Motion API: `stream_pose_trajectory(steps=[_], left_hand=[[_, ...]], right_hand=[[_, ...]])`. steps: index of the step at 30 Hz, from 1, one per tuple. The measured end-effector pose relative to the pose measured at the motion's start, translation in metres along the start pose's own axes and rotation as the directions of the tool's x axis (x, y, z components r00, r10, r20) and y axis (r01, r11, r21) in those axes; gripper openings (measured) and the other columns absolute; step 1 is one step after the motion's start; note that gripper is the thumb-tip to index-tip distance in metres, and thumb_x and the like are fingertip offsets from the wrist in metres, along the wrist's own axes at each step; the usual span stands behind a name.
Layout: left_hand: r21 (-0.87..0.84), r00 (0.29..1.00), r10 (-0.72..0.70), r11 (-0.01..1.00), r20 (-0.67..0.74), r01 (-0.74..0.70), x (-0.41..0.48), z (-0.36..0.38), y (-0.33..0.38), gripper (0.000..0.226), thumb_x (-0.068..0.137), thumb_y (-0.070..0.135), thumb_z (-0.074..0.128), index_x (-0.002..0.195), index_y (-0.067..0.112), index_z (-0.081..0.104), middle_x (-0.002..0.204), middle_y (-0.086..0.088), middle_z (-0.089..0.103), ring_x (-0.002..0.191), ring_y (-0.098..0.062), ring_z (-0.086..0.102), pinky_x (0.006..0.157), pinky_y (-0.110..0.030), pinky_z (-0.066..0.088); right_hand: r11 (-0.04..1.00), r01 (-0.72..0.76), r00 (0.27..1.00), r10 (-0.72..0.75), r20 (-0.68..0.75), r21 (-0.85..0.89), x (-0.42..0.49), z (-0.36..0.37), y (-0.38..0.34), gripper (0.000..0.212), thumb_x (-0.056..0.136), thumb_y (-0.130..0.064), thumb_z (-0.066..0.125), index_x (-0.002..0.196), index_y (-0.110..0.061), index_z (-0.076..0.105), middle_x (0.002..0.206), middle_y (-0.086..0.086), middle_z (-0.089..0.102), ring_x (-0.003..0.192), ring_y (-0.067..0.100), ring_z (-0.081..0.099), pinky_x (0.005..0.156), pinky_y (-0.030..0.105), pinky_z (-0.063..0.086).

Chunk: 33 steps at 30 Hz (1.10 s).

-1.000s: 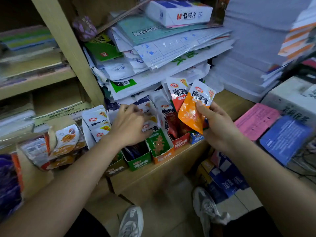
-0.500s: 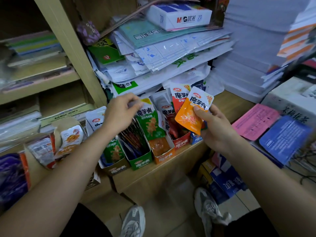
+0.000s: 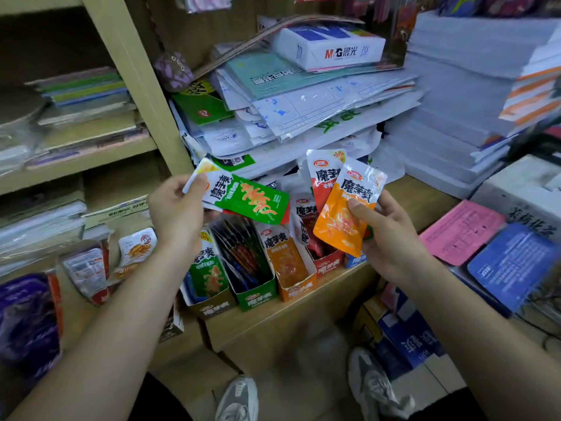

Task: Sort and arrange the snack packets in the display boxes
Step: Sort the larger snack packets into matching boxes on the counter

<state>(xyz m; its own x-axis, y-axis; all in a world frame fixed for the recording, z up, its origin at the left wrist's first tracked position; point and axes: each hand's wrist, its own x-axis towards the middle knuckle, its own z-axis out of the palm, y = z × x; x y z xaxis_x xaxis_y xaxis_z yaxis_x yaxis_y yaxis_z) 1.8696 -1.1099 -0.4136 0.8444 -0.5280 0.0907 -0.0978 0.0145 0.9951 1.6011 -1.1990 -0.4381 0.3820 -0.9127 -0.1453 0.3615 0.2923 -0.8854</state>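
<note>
1. Handling: judged light, limp and slick; best pinched at a flat sealed edge, not the filled middle.
2. Green packet (image 3: 252, 202): white-topped, pinched by its top corner in the left grip (image 3: 176, 214), above the display boxes (image 3: 258, 296).
3. Orange packet (image 3: 346, 220), red packet (image 3: 321, 174) behind it: same make, clasped under the thumb of the right grip (image 3: 391, 241), above the right-hand boxes.
4. Boxes upright in a row at the table (image 3: 303, 317) near edge.

5 display boxes (image 3: 258, 300), 2 hands (image 3: 177, 212), 1 green pkt (image 3: 252, 200), 1 orange pkt (image 3: 343, 223) held.
</note>
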Motion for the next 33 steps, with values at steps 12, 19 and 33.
stream_pose_trajectory(steps=[12,19,33], left_hand=[[-0.046,0.938,-0.205,0.973,0.278,0.226,-0.043,0.002,-0.016,0.016,0.1,0.035,0.061,0.101,0.02,0.066,0.114,-0.009,0.072,0.089,-0.029,0.071,0.061,-0.038,0.06],[-0.298,0.852,-0.342,0.83,0.396,0.471,-0.077,0.01,0.002,0.044,0.087,0.048,0.066,0.115,0.015,0.067,0.102,-0.002,0.078,0.097,-0.02,0.075,0.087,-0.041,0.058],[-0.209,0.878,-0.323,0.887,0.354,0.411,-0.088,0.0,-0.009,0.033,0.087,0.03,0.076,0.116,0.016,0.067,0.098,-0.003,0.079,0.089,-0.021,0.077,0.079,-0.042,0.061]], right_hand=[[0.988,0.032,0.994,-0.016,0.109,-0.152,-0.013,0.037,0.027,0.032,0.096,-0.009,0.062,0.127,-0.017,0.058,0.116,0.009,0.072,0.108,0.033,0.069,0.085,0.049,0.059],[1.0,0.008,0.99,-0.006,0.143,-0.014,-0.023,0.056,0.04,0.038,0.096,-0.004,0.056,0.133,-0.012,0.054,0.125,0.015,0.069,0.113,0.032,0.068,0.093,0.049,0.057],[0.983,0.052,0.998,-0.048,0.03,-0.177,-0.034,0.071,0.042,0.018,0.094,-0.014,0.065,0.111,-0.01,0.071,0.104,0.01,0.076,0.095,0.026,0.073,0.082,0.046,0.061]])
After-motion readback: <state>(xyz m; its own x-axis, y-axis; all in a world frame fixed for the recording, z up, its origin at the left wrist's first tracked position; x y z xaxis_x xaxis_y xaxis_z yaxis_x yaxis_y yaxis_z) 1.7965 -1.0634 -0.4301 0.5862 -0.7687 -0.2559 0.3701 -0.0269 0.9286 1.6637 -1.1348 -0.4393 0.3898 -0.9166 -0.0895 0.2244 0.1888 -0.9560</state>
